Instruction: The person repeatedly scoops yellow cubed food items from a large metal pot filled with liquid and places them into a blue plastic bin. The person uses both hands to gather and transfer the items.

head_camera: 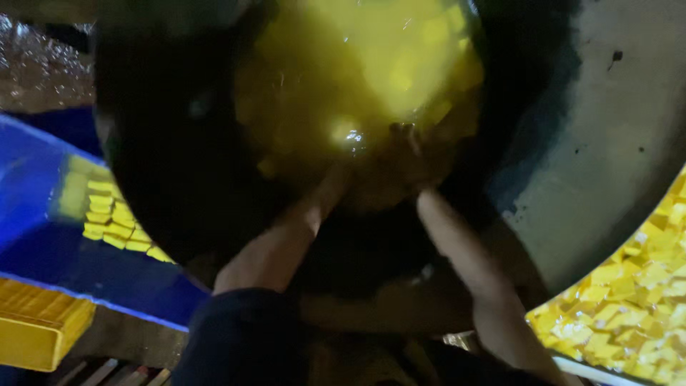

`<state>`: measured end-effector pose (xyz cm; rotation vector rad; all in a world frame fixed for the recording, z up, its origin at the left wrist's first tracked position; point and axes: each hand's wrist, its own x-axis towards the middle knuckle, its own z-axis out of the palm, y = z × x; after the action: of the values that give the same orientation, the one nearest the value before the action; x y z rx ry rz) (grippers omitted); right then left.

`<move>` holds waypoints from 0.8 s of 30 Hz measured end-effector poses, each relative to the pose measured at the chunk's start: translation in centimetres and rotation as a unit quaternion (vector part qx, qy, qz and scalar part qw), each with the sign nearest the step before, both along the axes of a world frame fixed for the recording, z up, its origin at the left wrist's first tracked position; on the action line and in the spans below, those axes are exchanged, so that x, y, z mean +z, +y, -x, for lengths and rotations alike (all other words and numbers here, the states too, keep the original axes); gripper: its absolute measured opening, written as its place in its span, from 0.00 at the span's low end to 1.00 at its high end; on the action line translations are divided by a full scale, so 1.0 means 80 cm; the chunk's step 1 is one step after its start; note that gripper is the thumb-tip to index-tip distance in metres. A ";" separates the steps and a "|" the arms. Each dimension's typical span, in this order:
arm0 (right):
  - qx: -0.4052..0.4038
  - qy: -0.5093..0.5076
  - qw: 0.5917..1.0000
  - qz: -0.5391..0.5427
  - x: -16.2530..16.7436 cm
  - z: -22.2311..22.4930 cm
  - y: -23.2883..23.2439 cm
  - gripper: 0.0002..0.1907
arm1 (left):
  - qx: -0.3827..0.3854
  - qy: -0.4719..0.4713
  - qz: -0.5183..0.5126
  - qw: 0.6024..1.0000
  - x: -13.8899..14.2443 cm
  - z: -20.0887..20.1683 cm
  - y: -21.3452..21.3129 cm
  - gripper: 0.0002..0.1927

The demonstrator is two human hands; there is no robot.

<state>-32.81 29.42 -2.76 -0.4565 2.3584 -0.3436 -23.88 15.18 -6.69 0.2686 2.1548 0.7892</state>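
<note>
A large black round basin [164,157] fills the middle of the view, holding cloudy yellow liquid [357,64] with yellow cubes in it. Both my arms reach into it from below. My left hand [341,177], at the end of a dark blue sleeve, dips into the liquid near the basin's middle. My right hand [409,154] is just beside it, also under the surface. The picture is blurred and the liquid hides the fingers, so whether either hand holds cubes does not show.
A blue tray [43,186] with rows of yellow blocks [107,221] lies at the left. A yellow crate [36,329] stands at the bottom left. At the lower right a second container [629,300] holds several yellow cubes. A grey stained surface [629,107] lies at the upper right.
</note>
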 end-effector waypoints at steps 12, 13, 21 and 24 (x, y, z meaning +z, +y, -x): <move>0.043 -0.108 0.993 -0.035 -0.032 0.078 0.050 0.17 | 0.068 -0.080 -0.075 0.992 0.015 0.013 -0.029 0.25; 0.062 -0.146 0.987 -0.033 -0.031 0.103 0.057 0.17 | 0.084 -0.063 -0.082 0.991 0.011 0.035 -0.025 0.24; 0.189 0.256 0.921 0.225 -0.014 0.256 0.031 0.17 | 0.216 0.054 -0.087 0.971 -0.038 0.189 0.033 0.23; 0.098 0.208 0.972 0.052 -0.051 0.290 -0.019 0.14 | 0.239 0.047 -0.101 0.965 -0.036 0.195 0.032 0.23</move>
<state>-56.01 27.89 -6.84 -0.8790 2.6752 -0.3021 -39.51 17.78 -9.60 -0.1234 2.2597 1.2935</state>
